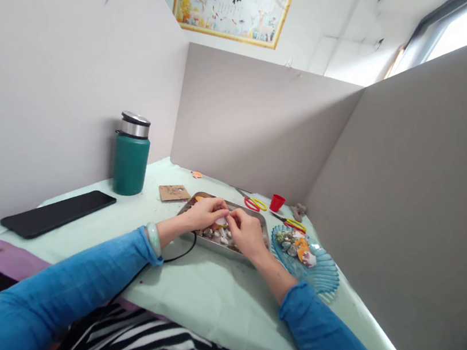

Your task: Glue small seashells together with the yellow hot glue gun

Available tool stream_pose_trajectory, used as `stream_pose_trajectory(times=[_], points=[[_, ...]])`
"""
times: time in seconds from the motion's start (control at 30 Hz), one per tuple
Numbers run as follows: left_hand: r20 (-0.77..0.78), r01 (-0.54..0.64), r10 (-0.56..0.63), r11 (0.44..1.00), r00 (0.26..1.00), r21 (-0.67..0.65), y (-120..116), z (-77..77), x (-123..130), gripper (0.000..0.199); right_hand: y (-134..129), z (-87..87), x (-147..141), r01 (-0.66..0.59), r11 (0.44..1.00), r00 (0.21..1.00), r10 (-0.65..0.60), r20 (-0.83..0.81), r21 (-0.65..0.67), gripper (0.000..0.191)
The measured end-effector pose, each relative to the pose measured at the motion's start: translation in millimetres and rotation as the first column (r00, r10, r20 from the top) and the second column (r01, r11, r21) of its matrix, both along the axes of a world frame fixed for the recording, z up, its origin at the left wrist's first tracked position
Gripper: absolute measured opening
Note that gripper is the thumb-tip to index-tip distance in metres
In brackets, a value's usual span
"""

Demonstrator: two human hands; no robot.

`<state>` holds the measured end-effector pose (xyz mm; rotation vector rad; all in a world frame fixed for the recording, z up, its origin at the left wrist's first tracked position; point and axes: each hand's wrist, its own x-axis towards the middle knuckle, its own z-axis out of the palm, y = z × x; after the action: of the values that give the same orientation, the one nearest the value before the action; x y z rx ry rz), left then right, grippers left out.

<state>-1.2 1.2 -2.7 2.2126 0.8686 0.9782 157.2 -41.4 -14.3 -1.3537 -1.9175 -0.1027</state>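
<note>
Above a metal tray [260,218] my two hands meet, fingertips close together. My left hand [206,213] is closed in a pinch at a small whitish piece, too small to name. From the right, my right hand [246,230] pinches at the same spot; what it grips is hidden by the fingers. Small whitish and brown bits [222,235] lie in the tray beneath. A black cord [181,256] curves out below my left wrist. Right of the tray, a blue glass plate [321,273] holds small plants and orange and white pieces [303,248].
A green bottle [129,163] and a black phone [60,213] stand and lie at left. Behind the tray are a brown card [174,193], red-and-yellow scissors [254,204], a second pair [293,224] and a red cup [277,203]. Grey partitions [258,120] enclose the table.
</note>
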Motion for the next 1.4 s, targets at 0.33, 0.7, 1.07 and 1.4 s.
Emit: stream_pose_trajectory(times=[0.33, 0.7, 1.07, 1.4], points=[[-0.006, -0.015, 0.016, 1.000, 1.000, 0.011, -0.9, 1.1, 0.1, 0.029, -0.7, 0.4, -0.7, 0.007, 1.000, 1.000, -0.007, 0.004, -0.009, 0.023], [-0.019, -0.013, 0.014, 1.000, 1.000, 0.020, -1.7, 1.3, -0.6, 0.029, -0.1, -1.1, 0.2, 0.005, 1.000, 1.000, -0.005, 0.015, -0.017, 0.023], [-0.025, -0.014, 0.014, 1.000, 1.000, 0.014, -0.6, 0.6, -0.2, 0.029, 1.0, -1.5, 0.0, 0.012, 1.000, 1.000, -0.011, 0.025, -0.017, 0.024], [-0.041, -0.023, 0.025, 0.999, 0.999, 0.032, -0.8, 1.0, -1.4, 0.028, 1.4, -2.2, 0.0, 0.011, 1.000, 0.999, -0.010, 0.030, -0.014, 0.023]])
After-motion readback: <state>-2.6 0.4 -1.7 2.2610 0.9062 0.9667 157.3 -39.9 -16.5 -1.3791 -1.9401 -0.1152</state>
